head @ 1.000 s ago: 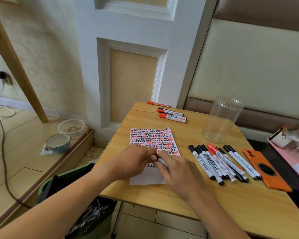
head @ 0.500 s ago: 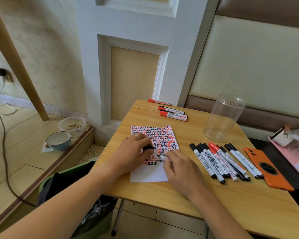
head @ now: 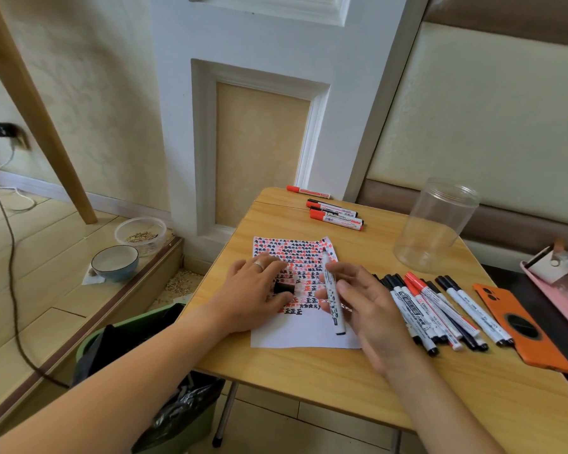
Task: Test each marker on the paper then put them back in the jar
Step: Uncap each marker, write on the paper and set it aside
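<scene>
Both hands are working over the sheet. The left hand (head: 254, 291) is lying flat on the white paper sheet crowded with red and black test marks (head: 300, 332), its fingers straight and pressing the page down, while its thumb is pinning a small black marker cap (head: 283, 287) against the palm. The right hand (head: 363, 301) is holding an uncapped white-barrelled marker with a black end (head: 332, 290) between thumb and fingertips, the tip pointing away toward the far rows of marks and sitting at or just over the paper; the other fingers are spread loosely.

To do this test well, I judge the left hand should be keeping the sheet still while the right makes a short stroke in the blank strip near the front edge, where a fresh mark would show clearly. The cap is worth keeping in that hand, so the marker can be closed at once.

On the floor left of the tabletop, a clear round plastic tub (head: 140, 231) is holding a thin layer of grain-like bits, and a blue-rimmed ceramic bowl (head: 114, 262) beside it looks pale inside; what it holds I cannot tell. A green bin lined with a black bag (head: 138, 335) is standing under the wooden tabletop (head: 309, 381). To the right, the tall clear plastic jar (head: 435, 226) is standing open and holding nothing, so no marker is back yet. A row of black and red capped markers (head: 440, 309) is lying just beside the right hand, and four more markers with red caps (head: 335, 214) are lying at the far edge.
</scene>
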